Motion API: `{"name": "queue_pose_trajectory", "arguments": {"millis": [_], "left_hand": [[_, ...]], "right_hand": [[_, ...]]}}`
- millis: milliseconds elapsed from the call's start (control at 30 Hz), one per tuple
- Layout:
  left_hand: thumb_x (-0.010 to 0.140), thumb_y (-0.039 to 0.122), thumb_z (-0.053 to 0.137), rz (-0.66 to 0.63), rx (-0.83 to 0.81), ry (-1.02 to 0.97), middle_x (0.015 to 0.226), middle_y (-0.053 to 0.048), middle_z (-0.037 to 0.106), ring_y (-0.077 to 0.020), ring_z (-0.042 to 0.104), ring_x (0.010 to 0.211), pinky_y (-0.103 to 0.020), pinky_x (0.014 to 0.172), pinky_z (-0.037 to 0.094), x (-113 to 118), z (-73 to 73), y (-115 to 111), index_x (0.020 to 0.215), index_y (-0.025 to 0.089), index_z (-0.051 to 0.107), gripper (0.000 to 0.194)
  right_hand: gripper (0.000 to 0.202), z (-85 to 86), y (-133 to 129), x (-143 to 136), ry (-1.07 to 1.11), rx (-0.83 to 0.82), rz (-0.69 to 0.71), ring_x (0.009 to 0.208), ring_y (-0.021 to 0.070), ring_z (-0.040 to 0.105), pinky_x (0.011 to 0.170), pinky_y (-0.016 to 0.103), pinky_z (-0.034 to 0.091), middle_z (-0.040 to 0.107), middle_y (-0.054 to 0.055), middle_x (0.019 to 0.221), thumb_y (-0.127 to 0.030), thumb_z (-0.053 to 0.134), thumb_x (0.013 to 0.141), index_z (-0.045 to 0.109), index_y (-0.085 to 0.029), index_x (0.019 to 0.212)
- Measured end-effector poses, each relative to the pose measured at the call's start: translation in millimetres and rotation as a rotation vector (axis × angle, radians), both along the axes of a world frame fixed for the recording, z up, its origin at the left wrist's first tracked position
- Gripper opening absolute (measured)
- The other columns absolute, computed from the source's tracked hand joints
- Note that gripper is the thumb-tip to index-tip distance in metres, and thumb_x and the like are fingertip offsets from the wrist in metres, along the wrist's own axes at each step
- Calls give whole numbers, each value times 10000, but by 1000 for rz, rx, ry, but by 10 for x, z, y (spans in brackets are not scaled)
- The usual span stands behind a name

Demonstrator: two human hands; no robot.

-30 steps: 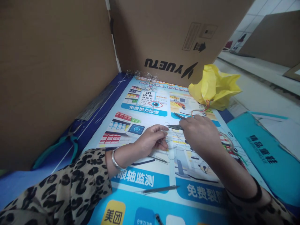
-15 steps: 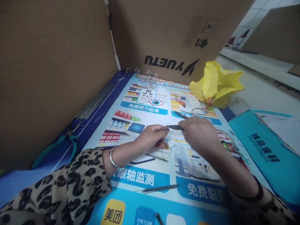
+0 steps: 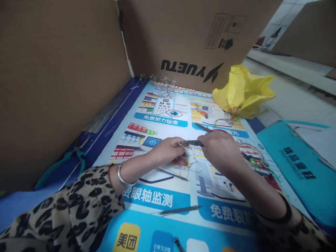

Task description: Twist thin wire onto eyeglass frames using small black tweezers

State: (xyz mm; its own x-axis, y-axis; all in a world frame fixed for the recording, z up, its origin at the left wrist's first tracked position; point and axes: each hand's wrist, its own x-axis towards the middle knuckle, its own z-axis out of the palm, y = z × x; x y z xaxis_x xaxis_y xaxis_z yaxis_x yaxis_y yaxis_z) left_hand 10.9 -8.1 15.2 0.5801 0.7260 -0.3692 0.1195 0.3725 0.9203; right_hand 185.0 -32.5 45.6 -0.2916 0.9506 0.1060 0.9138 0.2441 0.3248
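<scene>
My left hand [image 3: 170, 151] is closed in a pinch on a thin wire piece [image 3: 193, 162], whose loops hang out to the right of the fingers. My right hand [image 3: 222, 148] grips dark needle-nose pliers [image 3: 194, 142]; their tips meet the wire at my left fingertips. Beyond the right hand shows a dark pointed blade [image 3: 203, 127]; I cannot tell whether it is held or lies on the poster. Below the hands, a bundle of straight wires [image 3: 180, 210] lies on the printed poster [image 3: 181, 196]. More straight wires [image 3: 173, 174] lie under the left hand.
Cardboard panels [image 3: 189, 38] stand at the left and back. Teal-handled pliers [image 3: 64, 162] and more wires [image 3: 103, 113] are at left. Tangled wire pieces [image 3: 166, 91] sit at the back. A yellow crumpled wrapper [image 3: 243, 92] and a teal box lid [image 3: 294, 168] are at right.
Both hands have shifted slightly left together, the wire and pliers with them. The wire loops have turned a little.
</scene>
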Motion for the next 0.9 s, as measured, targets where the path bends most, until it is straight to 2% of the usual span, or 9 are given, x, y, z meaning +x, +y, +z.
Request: {"name": "queue_pose_trajectory", "arguments": {"millis": [67, 200, 500, 700, 800, 900], "left_hand": [[752, 173, 511, 3, 10, 13, 679, -1, 583, -92, 596, 496, -190, 458, 385, -3, -13, 5, 788, 148, 533, 48], [769, 256, 535, -9, 64, 54, 520, -7, 567, -75, 544, 448, -182, 449, 363, -7, -46, 13, 680, 128, 533, 156], [770, 293, 538, 7, 84, 98, 409, 15, 527, -51, 415, 325, -182, 373, 276, -25, -60, 9, 640, 145, 522, 197], [768, 225, 540, 45, 72, 53, 409, 24, 522, -50, 455, 354, -166, 395, 308, 0, -27, -11, 630, 142, 513, 164], [765, 167, 516, 69, 107, 41, 423, 29, 525, -54, 477, 377, -167, 425, 350, 7, -16, -23, 625, 141, 506, 143], [760, 177, 517, 89, 163, 65, 433, 30, 527, -56, 489, 392, -168, 445, 370, -3, -32, -14, 627, 140, 511, 137]], "right_hand": [[190, -10, -6, -9, -6, 20, 7, 685, 192, 513, 575, 300, 199, 623, 58, 685, -112, 443, 723, 612, -197, 706], [190, -31, -12, -22, -14, 47, 33, 671, 195, 513, 569, 301, 192, 625, 54, 686, -125, 439, 733, 612, -203, 714], [190, -82, -16, -42, 37, 52, 30, 701, 179, 507, 575, 296, 209, 635, 32, 731, -144, 466, 737, 637, -215, 783], [202, -69, -14, -52, 59, 42, 27, 719, 175, 493, 585, 287, 204, 630, 28, 741, -151, 470, 739, 640, -222, 821], [184, -81, -9, -41, 59, 46, 39, 715, 179, 490, 590, 288, 203, 625, 30, 733, -160, 468, 746, 635, -217, 798], [192, -112, 5, -9, 55, 68, 49, 723, 186, 492, 602, 293, 209, 624, 34, 733, -158, 462, 752, 636, -211, 812]]}}
